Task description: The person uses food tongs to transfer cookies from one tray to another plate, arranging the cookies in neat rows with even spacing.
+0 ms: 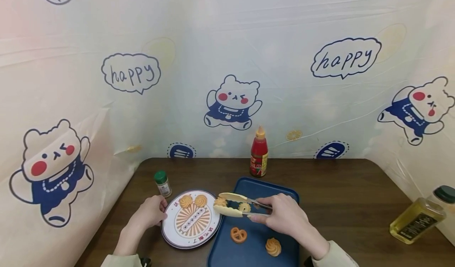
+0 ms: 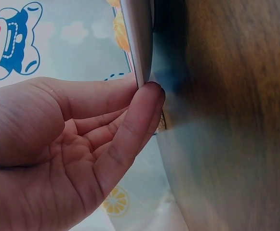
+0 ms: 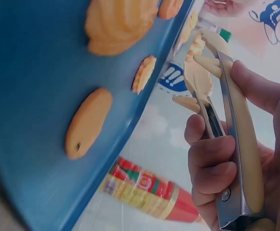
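My left hand (image 1: 151, 212) pinches the left rim of a white patterned plate (image 1: 170, 231), thumb on top and fingers underneath in the left wrist view. Two round piped cookies (image 1: 186, 201) lie near the plate's far edge. In my right hand (image 1: 286, 215) is a pair of metal tongs with cream tips (image 1: 229, 212). Between those tips a piped cookie (image 1: 221, 202) is held, over the plate's right edge. Below the tongs, a blue tray (image 1: 256, 255) bears a ring-shaped cookie (image 1: 244, 207), a pretzel (image 1: 238, 235) and a swirled cookie (image 1: 273, 246).
Behind the tray stands a red sauce bottle (image 1: 259, 154). A small green-capped shaker (image 1: 163, 184) is just beyond the plate and left hand. Far right, an oil bottle (image 1: 418, 219) stands on the brown table (image 1: 341, 188). A printed curtain (image 1: 284, 101) hangs behind and at both sides.
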The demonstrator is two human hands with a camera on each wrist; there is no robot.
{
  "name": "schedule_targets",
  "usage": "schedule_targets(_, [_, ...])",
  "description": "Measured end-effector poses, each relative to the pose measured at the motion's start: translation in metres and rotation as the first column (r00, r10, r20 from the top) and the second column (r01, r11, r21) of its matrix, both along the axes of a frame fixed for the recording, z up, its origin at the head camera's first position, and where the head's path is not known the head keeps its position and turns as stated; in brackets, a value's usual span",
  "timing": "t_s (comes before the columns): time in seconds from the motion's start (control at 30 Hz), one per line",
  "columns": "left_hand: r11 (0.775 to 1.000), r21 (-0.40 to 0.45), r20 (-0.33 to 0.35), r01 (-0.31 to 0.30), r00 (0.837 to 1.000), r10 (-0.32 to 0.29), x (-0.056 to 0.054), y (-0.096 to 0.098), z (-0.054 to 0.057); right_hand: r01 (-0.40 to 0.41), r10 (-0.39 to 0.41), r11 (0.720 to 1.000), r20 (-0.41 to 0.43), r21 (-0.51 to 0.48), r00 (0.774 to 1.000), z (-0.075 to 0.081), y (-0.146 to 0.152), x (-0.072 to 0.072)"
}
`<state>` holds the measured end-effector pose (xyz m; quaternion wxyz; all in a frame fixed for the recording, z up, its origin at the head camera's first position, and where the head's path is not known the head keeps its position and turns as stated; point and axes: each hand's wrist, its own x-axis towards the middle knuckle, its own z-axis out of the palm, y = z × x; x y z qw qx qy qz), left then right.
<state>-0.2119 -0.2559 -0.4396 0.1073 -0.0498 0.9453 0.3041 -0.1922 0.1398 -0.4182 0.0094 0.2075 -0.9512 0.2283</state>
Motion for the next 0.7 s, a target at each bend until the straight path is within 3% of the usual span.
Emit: schedule_targets(0.7, [1.000, 0.004, -0.004, 0.020, 1.000, -0.020, -0.002, -0.002, -0.002, -0.099, 0.098, 0.994, 0.021, 0.046, 0.995, 0.006, -0.079, -0.011])
